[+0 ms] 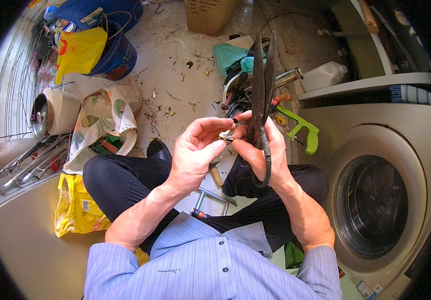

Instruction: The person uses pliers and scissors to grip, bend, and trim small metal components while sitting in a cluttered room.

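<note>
My left hand pinches a small, shiny, pale piece between thumb and fingers, above my lap. What kind of piece it is cannot be made out. Large dark metal shears hang in my right hand, blades pointing away from me and slightly apart, one handle loop around the hand. The right thumb and fingertips also reach to the small piece, touching or nearly touching it. A small black tip shows by the left index finger. Below my hands, between my legs, lies a tool with a wooden handle.
Beyond the shears lies a pile of tools with a bright green-handled tool. A front-loading washing machine stands close on the right. To the left are a blue bucket, a patterned bag and a yellow bag. Scraps litter the floor.
</note>
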A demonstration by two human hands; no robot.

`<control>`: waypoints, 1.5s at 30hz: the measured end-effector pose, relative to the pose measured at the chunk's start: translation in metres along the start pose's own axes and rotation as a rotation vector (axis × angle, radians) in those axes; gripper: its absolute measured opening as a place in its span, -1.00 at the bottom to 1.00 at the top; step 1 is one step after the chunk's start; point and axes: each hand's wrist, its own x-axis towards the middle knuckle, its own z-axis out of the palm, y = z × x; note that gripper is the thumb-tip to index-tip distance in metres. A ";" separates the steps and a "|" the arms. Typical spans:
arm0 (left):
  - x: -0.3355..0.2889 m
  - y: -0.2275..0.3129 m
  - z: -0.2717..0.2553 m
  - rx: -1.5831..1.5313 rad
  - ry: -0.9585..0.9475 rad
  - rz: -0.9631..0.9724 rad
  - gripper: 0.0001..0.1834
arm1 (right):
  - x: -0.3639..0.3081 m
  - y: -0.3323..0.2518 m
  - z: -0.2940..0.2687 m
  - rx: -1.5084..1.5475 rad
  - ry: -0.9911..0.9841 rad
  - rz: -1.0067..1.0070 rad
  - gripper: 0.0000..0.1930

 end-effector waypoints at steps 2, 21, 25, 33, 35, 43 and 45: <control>-0.001 0.004 0.001 0.079 0.023 -0.089 -0.62 | 0.000 0.001 -0.002 0.066 0.003 0.035 -0.54; -0.003 0.005 -0.006 0.073 0.082 -0.127 -0.75 | 0.001 -0.002 0.004 0.009 -0.044 -0.007 -0.50; -0.004 0.005 -0.005 0.127 0.095 -0.141 -0.75 | -0.001 -0.006 0.007 -0.011 -0.028 0.020 -0.51; -0.004 0.002 -0.004 0.063 0.133 -0.208 -0.75 | 0.003 -0.008 0.003 -0.111 -0.005 0.065 -0.55; -0.005 0.002 -0.004 0.056 0.129 -0.220 -0.74 | 0.003 -0.008 0.002 -0.090 0.006 0.093 -0.56; -0.003 -0.007 -0.008 -0.122 0.101 -0.209 -0.73 | 0.001 -0.009 0.005 -0.054 -0.003 0.042 -0.57; -0.004 -0.007 -0.009 -0.126 0.090 -0.231 -0.71 | 0.002 -0.008 0.005 -0.054 -0.004 0.046 -0.58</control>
